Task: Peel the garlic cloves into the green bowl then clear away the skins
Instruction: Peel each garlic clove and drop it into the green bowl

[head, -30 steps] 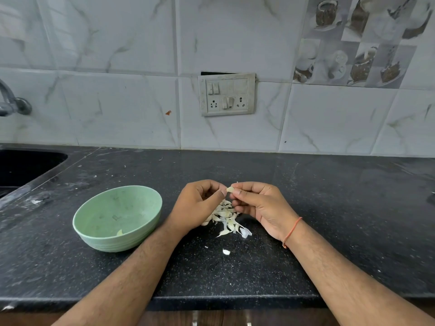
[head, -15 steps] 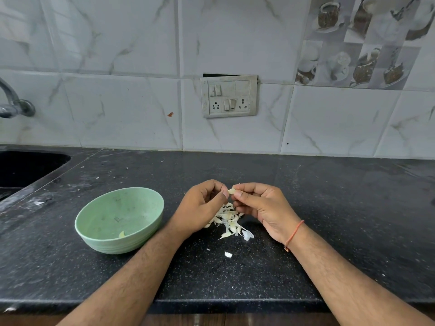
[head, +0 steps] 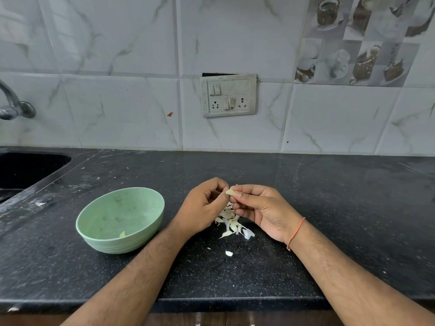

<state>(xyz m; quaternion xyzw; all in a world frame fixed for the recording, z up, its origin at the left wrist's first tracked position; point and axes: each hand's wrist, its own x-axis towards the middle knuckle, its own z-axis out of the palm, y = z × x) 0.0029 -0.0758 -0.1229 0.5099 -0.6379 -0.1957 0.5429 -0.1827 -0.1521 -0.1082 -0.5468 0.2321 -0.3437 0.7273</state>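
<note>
Pale clove [head: 230, 192] sits pinched between both hands above the skins [head: 231, 223], right of the bowl [head: 150, 216]. The left hand [head: 202, 208] curls its fingers on one end; the right hand [head: 259, 208] nips the other. The bowl shows 1 piece. A slick clove could slip onto the counter [head: 353, 208] or among the skins.

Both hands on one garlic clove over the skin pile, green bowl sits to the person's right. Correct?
Not quite: the head view shows the green bowl to the person's left. The left hand and right hand do hold one garlic clove over the skin pile.
</note>
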